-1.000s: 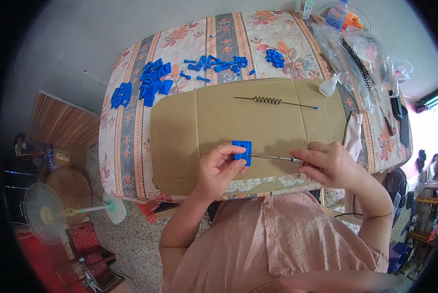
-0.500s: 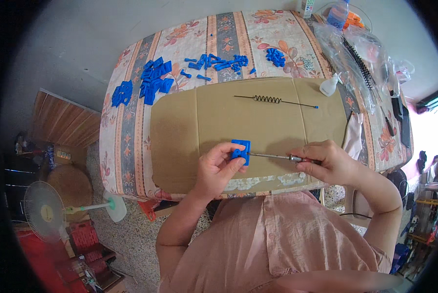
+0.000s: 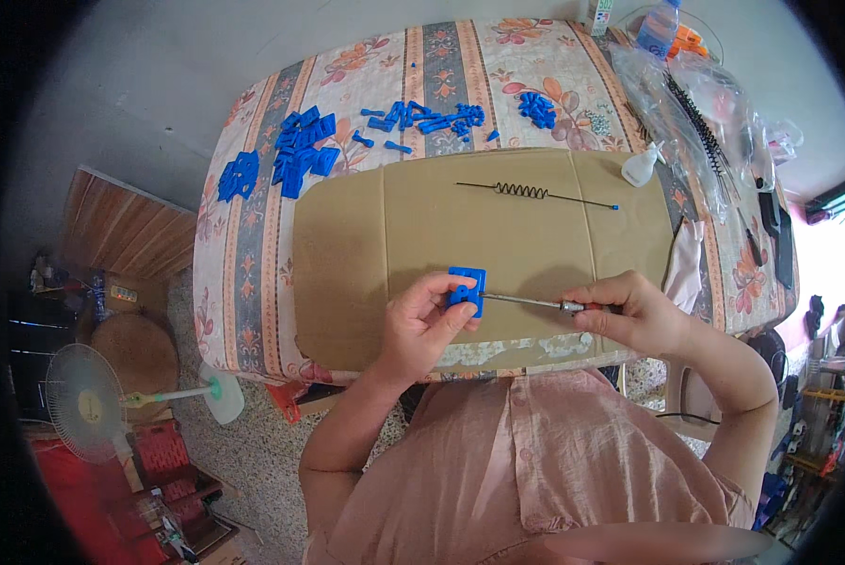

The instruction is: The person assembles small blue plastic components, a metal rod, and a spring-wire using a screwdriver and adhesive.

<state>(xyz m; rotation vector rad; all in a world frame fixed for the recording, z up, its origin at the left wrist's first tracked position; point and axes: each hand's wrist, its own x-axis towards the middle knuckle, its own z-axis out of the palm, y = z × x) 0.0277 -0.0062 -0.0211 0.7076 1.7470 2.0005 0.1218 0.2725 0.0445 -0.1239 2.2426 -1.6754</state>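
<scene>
The left hand pinches a small square blue plastic part between thumb and fingertips, holding it just above the near edge of the flat brown cardboard sheet that covers the flower-patterned tablecloth, while the right hand has its fingers closed around the handle of a slim metal-shafted screwdriver whose tip meets the right side of the blue part. It looks like a fastening step is in hand, the tool seated in or against the piece; the next move seems to call for keeping the shaft square to the part and the pinch firm so the piece does not twist. Farther back on the cardboard lies a thin black wire rod with a coiled spring section, well apart from both hands, and beyond it heaps of loose blue plastic pieces spread over the cloth. A small white squeeze bottle stands at the cardboard's far right corner. The screwdriver's tip and any screw are too small to make out, most of the handle is hidden in the fist, and the clear plastic bags at the right rim blur their contents
</scene>
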